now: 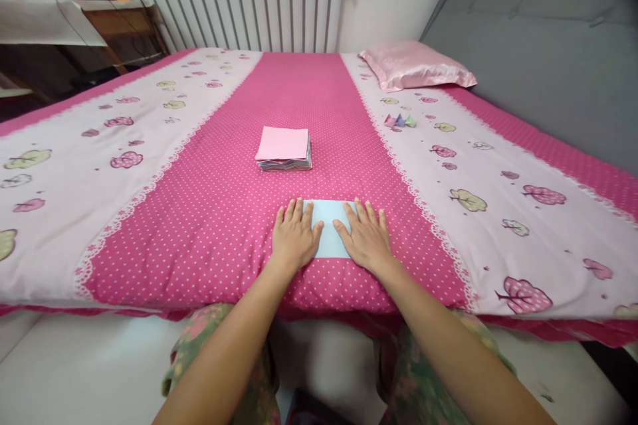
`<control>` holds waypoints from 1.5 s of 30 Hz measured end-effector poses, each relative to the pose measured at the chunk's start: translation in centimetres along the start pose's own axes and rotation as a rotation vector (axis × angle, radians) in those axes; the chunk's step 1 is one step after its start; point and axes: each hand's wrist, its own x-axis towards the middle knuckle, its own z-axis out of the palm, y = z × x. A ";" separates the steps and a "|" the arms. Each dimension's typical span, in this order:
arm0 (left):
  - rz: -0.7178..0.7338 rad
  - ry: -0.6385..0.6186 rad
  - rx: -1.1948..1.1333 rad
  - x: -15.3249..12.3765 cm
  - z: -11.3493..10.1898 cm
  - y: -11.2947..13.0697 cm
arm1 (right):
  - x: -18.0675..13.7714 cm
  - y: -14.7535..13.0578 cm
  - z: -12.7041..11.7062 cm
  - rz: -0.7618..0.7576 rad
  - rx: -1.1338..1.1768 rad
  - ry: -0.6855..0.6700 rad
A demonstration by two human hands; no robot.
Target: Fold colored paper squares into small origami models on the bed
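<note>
A light blue paper sheet (329,229) lies flat on the pink dotted bedspread (224,212) near the bed's front edge. My left hand (295,236) presses palm-down on the sheet's left side, fingers spread. My right hand (365,236) rests flat on its right side in the same way. Both hands hide the sheet's side edges. A short way behind the sheet sits a stack of coloured paper squares (284,149) with a pink one on top.
Small folded paper figures (399,121) lie on the right floral band of the bedspread. A pink satin pillow (413,65) is at the far right by a grey headboard (538,46). A white radiator (239,3) stands behind the bed. My knees show below the bed's edge.
</note>
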 end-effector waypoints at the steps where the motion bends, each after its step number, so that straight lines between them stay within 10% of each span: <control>1: -0.018 0.002 0.003 0.0 0.0 -0.2 | 0.0 0.0 -0.1 0.020 0.001 0.008; 10: -0.175 0.134 -0.060 0.5 -0.8 -1.9 | 0.5 0.7 -0.6 0.185 0.283 0.179; 16: -0.031 0.273 -0.180 0.4 -1.4 -0.8 | -0.1 -0.2 -1.3 -0.065 0.284 0.400; 26: 0.213 0.036 -0.132 -0.6 0.4 1.0 | -0.4 -1.7 -0.1 -0.276 0.087 0.027; 45: -0.001 0.006 -0.022 -0.7 -0.5 0.0 | -0.3 0.0 -0.5 -0.077 0.060 0.012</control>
